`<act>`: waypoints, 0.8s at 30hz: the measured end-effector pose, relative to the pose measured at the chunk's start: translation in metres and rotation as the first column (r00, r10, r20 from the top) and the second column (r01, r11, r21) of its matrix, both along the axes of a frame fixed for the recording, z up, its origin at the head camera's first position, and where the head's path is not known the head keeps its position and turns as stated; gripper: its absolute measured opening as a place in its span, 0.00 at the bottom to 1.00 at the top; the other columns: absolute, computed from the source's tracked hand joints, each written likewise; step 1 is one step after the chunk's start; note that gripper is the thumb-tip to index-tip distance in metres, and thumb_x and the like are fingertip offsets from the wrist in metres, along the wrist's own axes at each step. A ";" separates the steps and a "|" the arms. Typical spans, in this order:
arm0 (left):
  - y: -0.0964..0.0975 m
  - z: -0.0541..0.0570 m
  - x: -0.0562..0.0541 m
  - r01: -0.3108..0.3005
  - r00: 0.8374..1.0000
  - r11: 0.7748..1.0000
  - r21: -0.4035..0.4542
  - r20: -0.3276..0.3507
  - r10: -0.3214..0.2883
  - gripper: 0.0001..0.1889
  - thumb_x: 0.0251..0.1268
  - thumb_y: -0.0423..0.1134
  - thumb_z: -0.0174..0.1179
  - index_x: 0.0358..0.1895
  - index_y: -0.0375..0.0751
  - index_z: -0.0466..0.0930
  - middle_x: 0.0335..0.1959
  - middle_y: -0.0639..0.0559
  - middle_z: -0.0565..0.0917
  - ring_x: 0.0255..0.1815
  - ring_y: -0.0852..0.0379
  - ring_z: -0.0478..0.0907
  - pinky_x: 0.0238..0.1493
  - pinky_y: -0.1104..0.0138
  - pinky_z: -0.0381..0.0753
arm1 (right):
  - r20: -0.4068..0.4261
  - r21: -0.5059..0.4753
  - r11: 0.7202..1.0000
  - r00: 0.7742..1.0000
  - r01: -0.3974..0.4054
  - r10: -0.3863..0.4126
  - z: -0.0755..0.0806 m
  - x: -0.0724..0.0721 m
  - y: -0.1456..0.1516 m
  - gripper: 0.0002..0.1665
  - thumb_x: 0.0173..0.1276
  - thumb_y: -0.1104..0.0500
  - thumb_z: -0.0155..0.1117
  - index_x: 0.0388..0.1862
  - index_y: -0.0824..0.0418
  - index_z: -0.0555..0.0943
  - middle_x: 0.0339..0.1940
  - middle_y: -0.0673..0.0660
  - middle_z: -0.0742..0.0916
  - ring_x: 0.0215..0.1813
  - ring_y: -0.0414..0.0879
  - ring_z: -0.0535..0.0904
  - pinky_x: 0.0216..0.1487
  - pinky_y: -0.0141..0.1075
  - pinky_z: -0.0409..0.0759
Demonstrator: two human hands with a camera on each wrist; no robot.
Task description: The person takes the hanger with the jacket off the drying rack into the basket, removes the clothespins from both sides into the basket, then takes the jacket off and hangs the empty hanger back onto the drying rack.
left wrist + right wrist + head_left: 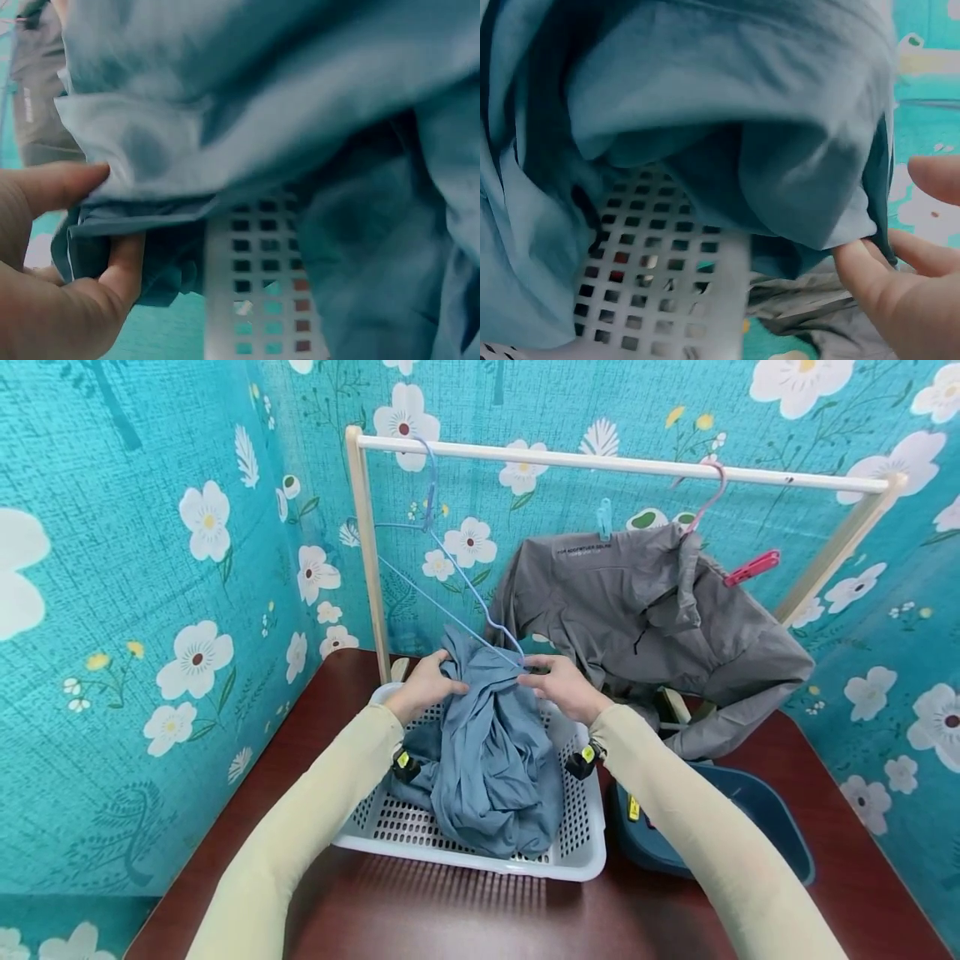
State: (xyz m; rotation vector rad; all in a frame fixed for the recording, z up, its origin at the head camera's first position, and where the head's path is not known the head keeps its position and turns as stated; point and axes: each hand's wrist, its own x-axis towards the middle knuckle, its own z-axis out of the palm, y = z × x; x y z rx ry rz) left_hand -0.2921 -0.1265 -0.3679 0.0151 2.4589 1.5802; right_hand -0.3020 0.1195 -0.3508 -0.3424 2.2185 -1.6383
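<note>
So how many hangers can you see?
2: blue hanger toward the left of the rail; pink hanger toward its right, partly hidden by the grey garment; others possibly hidden.

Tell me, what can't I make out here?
Head view: shape of the blue garment, hidden by its folds.
Head view: part of the dark bin, behind the right sleeve.
Head view: print on the gray garment, too small.
Left wrist: some fingertips of the left hand, behind the blue garment.

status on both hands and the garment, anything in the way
Left hand pinching blue-grey garment. Right hand touching it, thumb apart. Garment bunched, partly in white basket. Possible snag: blue hanger, corner by right hand.
</note>
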 end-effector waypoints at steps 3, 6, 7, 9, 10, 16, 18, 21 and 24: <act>0.001 0.007 0.006 -0.018 1.000 1.000 0.017 -0.015 0.018 0.43 0.61 0.36 0.63 0.75 0.41 0.47 0.75 0.46 0.49 0.74 0.48 0.46 0.66 0.54 0.58 | -0.040 -0.051 0.999 0.999 -0.006 0.004 0.006 0.009 0.004 0.29 0.70 0.64 0.56 0.69 0.69 0.64 0.69 0.66 0.66 0.66 0.60 0.66 0.61 0.45 0.68; 0.000 0.016 0.016 0.003 0.999 1.000 0.024 -0.033 -0.002 0.35 0.64 0.35 0.60 0.72 0.42 0.55 0.73 0.46 0.55 0.72 0.48 0.53 0.63 0.54 0.62 | -0.063 -0.069 0.997 0.998 -0.024 0.020 0.011 0.018 0.008 0.29 0.70 0.64 0.56 0.68 0.70 0.65 0.68 0.65 0.67 0.66 0.59 0.66 0.62 0.43 0.67; -0.002 0.018 0.019 0.014 0.999 1.000 0.023 -0.040 -0.013 0.31 0.65 0.35 0.59 0.70 0.41 0.59 0.71 0.45 0.58 0.69 0.48 0.58 0.61 0.54 0.64 | -0.068 -0.060 0.998 0.997 -0.033 0.029 0.012 0.021 0.009 0.29 0.70 0.63 0.56 0.68 0.69 0.65 0.68 0.65 0.67 0.66 0.59 0.67 0.62 0.43 0.67; -0.005 0.020 0.026 0.031 0.998 0.999 0.013 -0.055 -0.031 0.23 0.65 0.35 0.57 0.62 0.40 0.66 0.64 0.44 0.66 0.56 0.48 0.68 0.53 0.56 0.68 | -0.082 -0.021 0.999 0.996 -0.046 0.044 0.012 0.026 0.011 0.29 0.71 0.62 0.57 0.68 0.67 0.66 0.69 0.63 0.67 0.66 0.58 0.67 0.62 0.45 0.67; -0.007 0.020 0.028 0.046 0.997 0.999 0.010 -0.065 -0.045 0.19 0.65 0.34 0.57 0.59 0.40 0.68 0.60 0.44 0.69 0.49 0.50 0.69 0.48 0.57 0.68 | -0.095 0.008 0.999 0.994 -0.053 0.054 0.011 0.029 0.011 0.29 0.71 0.61 0.57 0.68 0.66 0.66 0.69 0.63 0.67 0.65 0.58 0.68 0.61 0.47 0.68; -0.013 0.015 0.043 0.131 0.989 0.987 -0.089 -0.055 -0.136 0.21 0.65 0.33 0.57 0.60 0.35 0.67 0.51 0.41 0.74 0.21 0.57 0.59 0.33 0.63 0.65 | -0.157 0.178 0.975 0.974 -0.136 0.165 0.003 0.041 0.012 0.29 0.71 0.56 0.57 0.68 0.63 0.67 0.69 0.62 0.68 0.63 0.57 0.69 0.58 0.52 0.69; -0.013 0.014 0.048 0.162 0.985 0.977 -0.140 -0.033 -0.168 0.22 0.66 0.33 0.54 0.62 0.33 0.66 0.51 0.40 0.73 0.25 0.56 0.63 0.35 0.63 0.65 | -0.158 0.238 0.956 0.964 -0.171 0.212 0.001 0.045 0.011 0.30 0.72 0.53 0.56 0.69 0.64 0.66 0.69 0.62 0.68 0.64 0.57 0.69 0.58 0.51 0.70; -0.010 0.014 0.054 0.220 0.974 0.953 -0.210 0.005 -0.225 0.16 0.68 0.35 0.49 0.55 0.30 0.68 0.45 0.40 0.72 0.34 0.51 0.65 0.37 0.61 0.64 | -0.120 0.312 0.925 0.957 -0.217 0.265 -0.001 0.051 0.008 0.31 0.72 0.51 0.55 0.69 0.63 0.66 0.69 0.62 0.69 0.65 0.56 0.69 0.57 0.50 0.71; -0.006 0.012 0.058 0.270 0.962 0.917 -0.293 0.049 -0.267 0.17 0.72 0.41 0.46 0.53 0.30 0.70 0.43 0.40 0.73 0.42 0.48 0.70 0.40 0.60 0.68 | -0.069 0.361 0.895 0.950 -0.261 0.305 -0.004 0.052 0.005 0.32 0.72 0.50 0.55 0.69 0.63 0.66 0.66 0.62 0.71 0.62 0.56 0.71 0.54 0.48 0.74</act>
